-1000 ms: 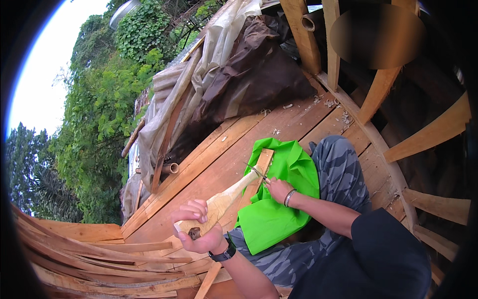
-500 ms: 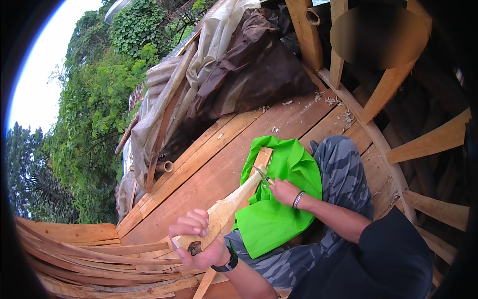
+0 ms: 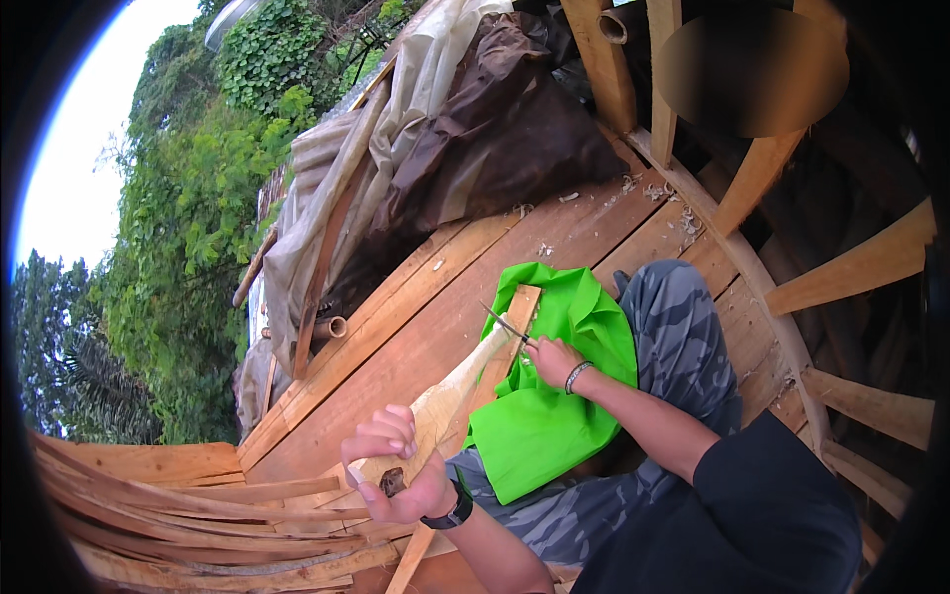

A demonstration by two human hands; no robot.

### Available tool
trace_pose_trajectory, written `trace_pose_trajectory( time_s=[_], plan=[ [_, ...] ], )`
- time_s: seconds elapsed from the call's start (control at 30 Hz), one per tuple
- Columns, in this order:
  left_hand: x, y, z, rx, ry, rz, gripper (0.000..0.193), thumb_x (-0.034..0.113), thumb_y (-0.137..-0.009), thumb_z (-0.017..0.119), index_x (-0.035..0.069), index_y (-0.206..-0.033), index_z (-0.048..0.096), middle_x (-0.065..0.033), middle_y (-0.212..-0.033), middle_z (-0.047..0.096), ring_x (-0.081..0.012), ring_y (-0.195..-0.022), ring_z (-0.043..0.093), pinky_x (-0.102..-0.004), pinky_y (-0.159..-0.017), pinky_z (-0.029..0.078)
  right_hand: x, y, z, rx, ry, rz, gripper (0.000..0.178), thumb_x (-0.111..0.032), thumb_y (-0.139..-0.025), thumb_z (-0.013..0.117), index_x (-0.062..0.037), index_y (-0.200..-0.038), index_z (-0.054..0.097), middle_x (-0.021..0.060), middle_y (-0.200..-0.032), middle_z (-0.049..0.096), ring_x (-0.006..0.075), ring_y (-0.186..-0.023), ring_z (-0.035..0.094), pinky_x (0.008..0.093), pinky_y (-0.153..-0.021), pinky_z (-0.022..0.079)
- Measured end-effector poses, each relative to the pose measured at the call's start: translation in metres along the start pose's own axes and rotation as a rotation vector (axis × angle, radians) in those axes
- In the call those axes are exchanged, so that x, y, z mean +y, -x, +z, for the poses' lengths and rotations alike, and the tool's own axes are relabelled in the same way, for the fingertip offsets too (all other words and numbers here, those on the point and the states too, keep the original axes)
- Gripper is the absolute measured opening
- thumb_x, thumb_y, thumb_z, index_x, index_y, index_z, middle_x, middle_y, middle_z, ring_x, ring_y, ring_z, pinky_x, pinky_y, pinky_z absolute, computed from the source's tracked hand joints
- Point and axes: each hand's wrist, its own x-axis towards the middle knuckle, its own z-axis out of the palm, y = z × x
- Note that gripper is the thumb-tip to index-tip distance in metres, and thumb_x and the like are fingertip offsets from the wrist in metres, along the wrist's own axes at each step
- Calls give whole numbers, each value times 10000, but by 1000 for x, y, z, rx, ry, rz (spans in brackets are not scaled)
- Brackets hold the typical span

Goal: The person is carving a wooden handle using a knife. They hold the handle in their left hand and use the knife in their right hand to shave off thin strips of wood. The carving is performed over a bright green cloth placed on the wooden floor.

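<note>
A pale, partly carved piece of wood (image 3: 447, 388), broad at the near end and tapering to a narrow far end, slants across my lap. My left hand (image 3: 421, 487) is wrapped round its broad end, where a dark knot shows between fingers and thumb. In my right hand (image 3: 556, 362) is a knife (image 3: 506, 324), its thin dark blade lying across the narrow end. Under that end is a flat wooden strip (image 3: 524, 302), resting over a bright green cloth (image 3: 549, 441) spread on my legs.
I sit on a plank floor (image 3: 396, 361) with curled shavings (image 3: 690, 223) at the far right. Brown sheeting (image 3: 505, 139) covers something beyond. Thin wooden slats (image 3: 228, 520) lie at the near left; upright wooden ribs (image 3: 861, 257) stand along a curved rail on the right.
My right hand and the knife have shifted slightly left and away from me, so the blade points further past the wood's narrow end. My left hand keeps its hold on the broad end.
</note>
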Motion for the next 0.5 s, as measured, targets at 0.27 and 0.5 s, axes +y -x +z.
trace_pose_trajectory(
  time_s=[0.27, 0.5],
  plan=[
    [-3, -5, -4, -47, 33, -8, 406, 412, -870, 423, 33, -726, 429, -45, -580, 386, -117, -488, 335, -295, -527, 281, 17, -12, -2, -26, -121, -80, 480, -407, -960, 423, 35, -960, 609, 272, -796, 641, 428, -765, 636, 508, -696, 511],
    [2, -2, -23, 33, 23, 10, 399, 415, -879, 413, 42, -738, 433, -38, -579, 378, -120, -504, 347, -281, -526, 278, -52, 52, -26, 65, 113, -317, 384, -376, -984, 387, -7, -980, 494, 217, -690, 637, 410, -635, 634, 515, -566, 505]
  ],
)
